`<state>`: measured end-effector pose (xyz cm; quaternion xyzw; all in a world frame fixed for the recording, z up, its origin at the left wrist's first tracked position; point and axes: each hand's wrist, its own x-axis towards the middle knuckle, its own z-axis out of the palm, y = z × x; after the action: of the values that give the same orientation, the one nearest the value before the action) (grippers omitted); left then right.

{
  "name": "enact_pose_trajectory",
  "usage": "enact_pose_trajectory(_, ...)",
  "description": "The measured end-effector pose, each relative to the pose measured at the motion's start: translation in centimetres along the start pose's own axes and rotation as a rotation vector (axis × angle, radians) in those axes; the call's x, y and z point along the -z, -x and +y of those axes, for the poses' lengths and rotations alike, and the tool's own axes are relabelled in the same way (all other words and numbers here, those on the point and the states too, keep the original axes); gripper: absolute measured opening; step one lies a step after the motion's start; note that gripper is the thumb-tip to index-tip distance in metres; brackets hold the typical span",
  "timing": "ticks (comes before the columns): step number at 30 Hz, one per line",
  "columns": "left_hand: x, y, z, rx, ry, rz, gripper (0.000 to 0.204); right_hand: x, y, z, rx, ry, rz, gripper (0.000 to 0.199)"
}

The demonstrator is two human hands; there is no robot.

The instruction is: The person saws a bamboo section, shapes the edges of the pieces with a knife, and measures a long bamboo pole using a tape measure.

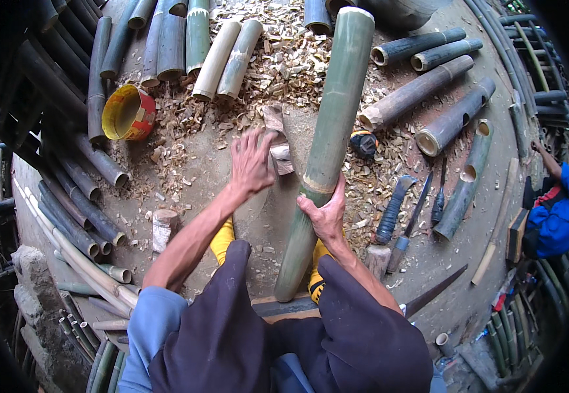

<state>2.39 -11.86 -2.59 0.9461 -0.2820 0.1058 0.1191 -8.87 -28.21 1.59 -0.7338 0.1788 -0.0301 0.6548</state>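
My right hand grips a long green bamboo pole near its lower third; the pole runs from between my knees up toward the top of the view. My left hand reaches forward with fingers spread, holding nothing, just short of a small wooden block lying on the dirt floor beside the pole.
Cut bamboo sections lie at the upper right and along the left. Wood chips cover the ground ahead. A yellow-red tin, a tape measure, knives and a blue-handled tool lie around. Another person sits at the right.
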Motion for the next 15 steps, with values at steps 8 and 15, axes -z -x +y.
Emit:
enact_pose_trajectory(8,-3.1,-7.4,-5.5,-0.404,-0.028,-0.31,0.064,-1.1,0.2,0.6,-0.022,-0.006,0.017,0.084)
enact_pose_trajectory(15,-0.8,-3.4,-4.7,-0.088,-0.016,-0.28,0.053,-0.6,1.0,-0.3,-0.018,-0.052,0.031,0.08)
